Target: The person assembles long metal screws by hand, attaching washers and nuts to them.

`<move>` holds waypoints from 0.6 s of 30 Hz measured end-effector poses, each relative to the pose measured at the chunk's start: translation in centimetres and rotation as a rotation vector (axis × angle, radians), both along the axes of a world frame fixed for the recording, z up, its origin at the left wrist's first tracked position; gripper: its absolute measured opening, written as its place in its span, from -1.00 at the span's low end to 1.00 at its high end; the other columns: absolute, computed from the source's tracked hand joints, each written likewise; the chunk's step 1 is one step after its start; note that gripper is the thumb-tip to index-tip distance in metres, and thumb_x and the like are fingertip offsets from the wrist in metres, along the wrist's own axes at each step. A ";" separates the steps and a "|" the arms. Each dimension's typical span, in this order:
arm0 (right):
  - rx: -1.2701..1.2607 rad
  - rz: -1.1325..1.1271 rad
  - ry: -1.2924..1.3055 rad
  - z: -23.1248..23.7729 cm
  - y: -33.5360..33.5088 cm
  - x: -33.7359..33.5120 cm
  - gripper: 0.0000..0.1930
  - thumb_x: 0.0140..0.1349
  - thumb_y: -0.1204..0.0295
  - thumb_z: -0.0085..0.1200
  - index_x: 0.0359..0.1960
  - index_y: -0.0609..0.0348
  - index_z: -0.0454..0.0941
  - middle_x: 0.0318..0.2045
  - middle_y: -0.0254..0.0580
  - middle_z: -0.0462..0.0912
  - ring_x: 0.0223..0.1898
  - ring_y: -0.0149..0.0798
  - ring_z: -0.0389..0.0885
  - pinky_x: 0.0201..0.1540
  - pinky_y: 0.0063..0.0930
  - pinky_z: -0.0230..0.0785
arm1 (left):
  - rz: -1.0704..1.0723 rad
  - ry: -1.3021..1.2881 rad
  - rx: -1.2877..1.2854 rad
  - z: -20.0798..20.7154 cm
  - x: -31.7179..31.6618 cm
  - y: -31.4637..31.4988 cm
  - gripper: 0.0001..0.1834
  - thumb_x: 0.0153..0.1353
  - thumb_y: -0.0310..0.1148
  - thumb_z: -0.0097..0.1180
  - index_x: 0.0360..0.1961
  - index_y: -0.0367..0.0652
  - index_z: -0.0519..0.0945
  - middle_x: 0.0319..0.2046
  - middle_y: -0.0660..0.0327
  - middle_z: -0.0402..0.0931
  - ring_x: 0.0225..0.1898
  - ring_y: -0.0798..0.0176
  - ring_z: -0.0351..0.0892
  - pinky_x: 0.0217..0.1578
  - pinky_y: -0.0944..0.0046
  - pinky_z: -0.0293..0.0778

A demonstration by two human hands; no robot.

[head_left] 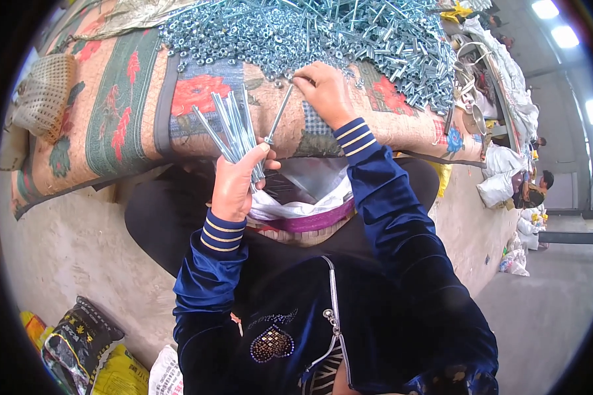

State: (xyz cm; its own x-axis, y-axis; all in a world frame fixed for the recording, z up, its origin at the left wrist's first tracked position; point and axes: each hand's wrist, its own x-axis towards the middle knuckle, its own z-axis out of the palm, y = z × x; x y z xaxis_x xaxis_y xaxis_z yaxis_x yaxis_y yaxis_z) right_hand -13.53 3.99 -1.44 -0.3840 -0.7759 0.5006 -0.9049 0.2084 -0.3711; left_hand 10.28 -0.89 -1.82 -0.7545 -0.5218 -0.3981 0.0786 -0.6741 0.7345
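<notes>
A bundle of long, thin silvery metal rods stands fanned out in my left hand, its fingers closed around the lower part. One more rod leans apart to the right, pinched at its lower end by the left thumb and forefinger, where a small washer-like piece shows. At that rod's upper tip is my right hand, thumb and fingertips pressed together. Whatever lies between those fingertips is too small to make out. Just beyond them begins a heap of small metal nuts.
A patterned padded quilt covers the work surface. Short metal sleeves lie heaped at its right. Between my legs sits an open bag with a white and purple rim. A woven cap-like thing rests far left. Filled sacks stand lower left.
</notes>
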 end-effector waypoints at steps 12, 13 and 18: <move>-0.166 0.209 -1.289 3.1 4.5 2.0 -0.80 0.09 0.56 0.22 -0.23 0.30 0.57 -0.29 -0.12 0.65 -0.28 -0.34 0.66 -0.22 -0.55 0.54 | -0.159 -0.013 0.009 -0.5 -0.1 0.3 -0.76 0.12 -0.31 0.19 -0.21 -0.15 0.51 -0.41 0.23 0.57 -0.42 0.38 0.60 -0.64 0.49 0.22; -0.167 0.205 -1.291 3.1 5.0 2.0 -0.80 0.09 0.56 0.22 -0.23 0.30 0.57 -0.29 -0.12 0.65 -0.28 -0.34 0.66 -0.22 -0.55 0.54 | -0.168 -0.015 0.015 -0.5 -0.1 0.4 -0.76 0.12 -0.31 0.19 -0.21 -0.15 0.51 -0.41 0.23 0.57 -0.42 0.39 0.60 -0.64 0.49 0.22; -0.133 0.201 -1.114 3.7 6.2 2.1 -0.78 0.08 0.55 0.24 -0.22 0.28 0.56 -0.35 -0.23 0.62 -0.32 -0.43 0.60 -0.23 -0.58 0.47 | -0.191 0.016 -0.016 -0.3 -0.2 0.9 -0.77 0.14 -0.34 0.18 -0.19 -0.15 0.50 -0.40 0.20 0.58 -0.45 0.39 0.59 -0.68 0.54 0.20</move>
State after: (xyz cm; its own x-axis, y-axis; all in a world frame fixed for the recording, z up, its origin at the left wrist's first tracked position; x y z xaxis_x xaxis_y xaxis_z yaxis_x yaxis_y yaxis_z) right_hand -11.47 10.18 2.25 -0.5416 -0.8396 0.0419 -0.0707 -0.0041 -0.9975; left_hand 10.05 -0.01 -2.10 -0.8467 -0.3748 -0.3776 -0.0375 -0.6659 0.7451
